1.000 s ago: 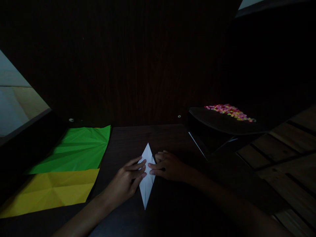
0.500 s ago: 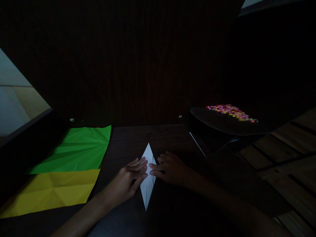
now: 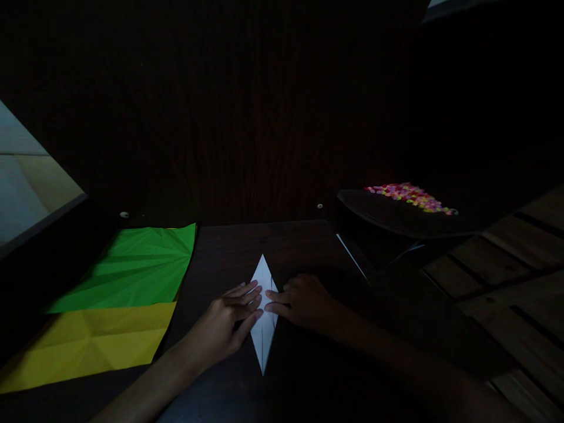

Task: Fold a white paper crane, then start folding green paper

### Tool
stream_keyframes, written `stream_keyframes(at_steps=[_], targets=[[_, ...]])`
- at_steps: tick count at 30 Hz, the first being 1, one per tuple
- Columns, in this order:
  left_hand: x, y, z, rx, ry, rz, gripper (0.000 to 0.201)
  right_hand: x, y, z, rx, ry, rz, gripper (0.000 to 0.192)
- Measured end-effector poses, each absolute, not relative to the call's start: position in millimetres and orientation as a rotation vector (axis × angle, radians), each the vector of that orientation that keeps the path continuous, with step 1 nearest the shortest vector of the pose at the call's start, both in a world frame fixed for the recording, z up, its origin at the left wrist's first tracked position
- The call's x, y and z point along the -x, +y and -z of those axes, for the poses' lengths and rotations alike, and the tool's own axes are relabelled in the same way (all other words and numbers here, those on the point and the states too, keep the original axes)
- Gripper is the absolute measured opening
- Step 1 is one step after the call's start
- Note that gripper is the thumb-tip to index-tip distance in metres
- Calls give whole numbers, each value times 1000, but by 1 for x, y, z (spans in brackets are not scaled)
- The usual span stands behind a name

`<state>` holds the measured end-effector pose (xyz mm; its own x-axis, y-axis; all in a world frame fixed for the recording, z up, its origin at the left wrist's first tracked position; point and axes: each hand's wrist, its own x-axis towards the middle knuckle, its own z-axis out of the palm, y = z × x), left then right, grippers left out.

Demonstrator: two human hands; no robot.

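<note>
Lighting is very low; most of the scene is in deep shadow. A dark wood-grain table [image 3: 247, 247] stands against a dark wood-panelled wall [image 3: 229, 117]. Two small round fittings, one [image 3: 124, 215] left and one [image 3: 319, 207] right, sit at the base of the wall. At far left a pale, lit floor surface [image 3: 26, 182] shows beyond a dark edge. At right a slatted wooden surface [image 3: 520, 276] runs alongside the table. A sliver of light surface [image 3: 440, 3] appears top right.

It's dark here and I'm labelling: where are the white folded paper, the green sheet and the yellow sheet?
white folded paper [image 3: 263, 346], head view, lower tip
green sheet [image 3: 136, 270], head view, creased middle
yellow sheet [image 3: 94, 341], head view, middle
</note>
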<state>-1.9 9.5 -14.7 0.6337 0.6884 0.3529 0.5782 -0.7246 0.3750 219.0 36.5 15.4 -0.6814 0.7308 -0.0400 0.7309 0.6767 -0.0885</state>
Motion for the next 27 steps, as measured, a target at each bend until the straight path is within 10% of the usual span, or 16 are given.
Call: stream_keyframes(at_steps=[27], targets=[[1, 10, 12, -2659, 979, -696, 33, -218, 39, -15, -1095, 2909, 142, 35]])
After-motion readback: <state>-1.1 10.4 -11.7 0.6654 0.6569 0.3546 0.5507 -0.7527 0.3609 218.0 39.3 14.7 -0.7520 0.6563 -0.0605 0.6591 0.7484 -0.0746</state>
